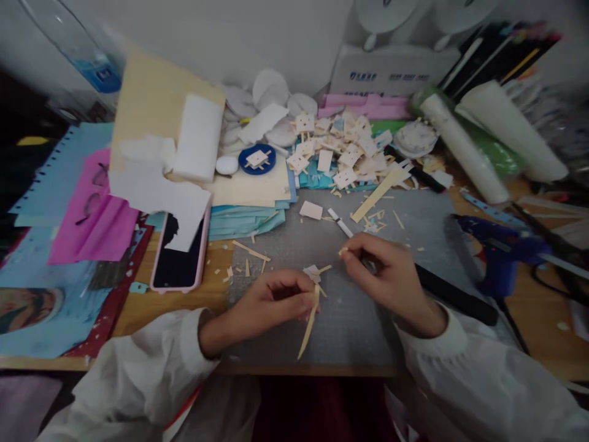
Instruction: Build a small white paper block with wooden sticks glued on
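Observation:
My left hand (288, 296) is closed in a pinch on a narrow cream paper strip (309, 325), which hangs down over the grey cutting mat (354, 344). Just past its fingertips is a small white paper piece (313, 272) with thin cream strips sticking out. My right hand (384, 270) is also closed, with a tiny cream paper bit (343, 252) at its fingertips. A slim white-and-black tool (339, 221) runs under or into this hand; whether it is gripped I cannot tell. A blank cream paper rectangle (311, 210) lies farther back on the mat.
Behind the mat is a heap of small paper figures with dotted faces (350, 153); another sits on a blue round lid (242, 161). A blue glue gun (499, 252) and a black bar (455, 294) lie right. A phone (181, 258) lies left. Paper scraps (251, 252) litter the mat.

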Demonstrator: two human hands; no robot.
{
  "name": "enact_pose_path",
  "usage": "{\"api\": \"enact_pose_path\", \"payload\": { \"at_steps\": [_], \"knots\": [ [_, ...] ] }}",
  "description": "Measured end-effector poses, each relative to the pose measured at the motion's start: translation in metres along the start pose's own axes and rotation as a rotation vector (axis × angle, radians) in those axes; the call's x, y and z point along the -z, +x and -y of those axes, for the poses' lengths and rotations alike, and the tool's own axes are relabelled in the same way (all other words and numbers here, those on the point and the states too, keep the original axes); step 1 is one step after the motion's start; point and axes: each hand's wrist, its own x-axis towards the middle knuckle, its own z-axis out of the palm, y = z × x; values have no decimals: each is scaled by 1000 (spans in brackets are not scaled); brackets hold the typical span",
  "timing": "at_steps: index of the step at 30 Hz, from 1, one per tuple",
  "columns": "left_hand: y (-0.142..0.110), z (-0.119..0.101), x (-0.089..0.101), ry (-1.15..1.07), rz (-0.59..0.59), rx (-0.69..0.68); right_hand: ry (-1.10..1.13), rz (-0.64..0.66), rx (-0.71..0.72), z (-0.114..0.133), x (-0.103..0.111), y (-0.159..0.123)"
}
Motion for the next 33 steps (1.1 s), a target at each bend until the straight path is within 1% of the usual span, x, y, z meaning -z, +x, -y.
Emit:
{"api": "enact_pose_path", "payload": {
  "at_steps": [2, 5, 8, 10, 11, 14, 17, 19, 21, 23, 24, 26, 29, 30, 33],
  "knots": [
    [2, 1, 1, -10, -55, -8, 4, 12, -11, -3, -3, 15],
    [3, 2, 1, -58, -128, -32, 10, 114, 33, -7, -13, 42],
    [4, 3, 1, -125, -162, -51, 4, 199, 97, -9, -21, 65],
    [5, 4, 1, -154, -177, -53, -11, 206, 129, -8, -21, 71],
    [5, 4, 1, -167, -186, -54, -20, 188, 142, -7, -19, 71],
    [5, 2, 1, -191, -192, -72, -61, 83, 182, 1, -6, 58],
    [5, 1, 0, -187, -168, -113, -101, -4, 177, 16, 7, 31],
    [4, 2, 0, -187, -171, -125, -68, 16, 146, 28, 10, 11],
    [4, 4, 0, -193, -180, -125, -15, 89, 138, 38, 8, -7],
    [4, 6, 1, -207, -175, -118, 18, 154, 155, 44, 4, -18],
    [5, 7, 1, -225, -173, -122, 26, 163, 161, 43, 2, -20],
    [5, 6, 3, -296, -179, -143, 20, 154, 154, 35, 0, -18],
    [8, 2, 8, -416, -238, -200, -60, 162, 161, 9, 1, -3],
    [9, 0, 10, -440, -265, -221, -93, 199, 193, -1, 1, 3],
    [11, -5, 14, -477, -333, -265, -165, 388, 316, -25, -1, 17]
  ]
}}
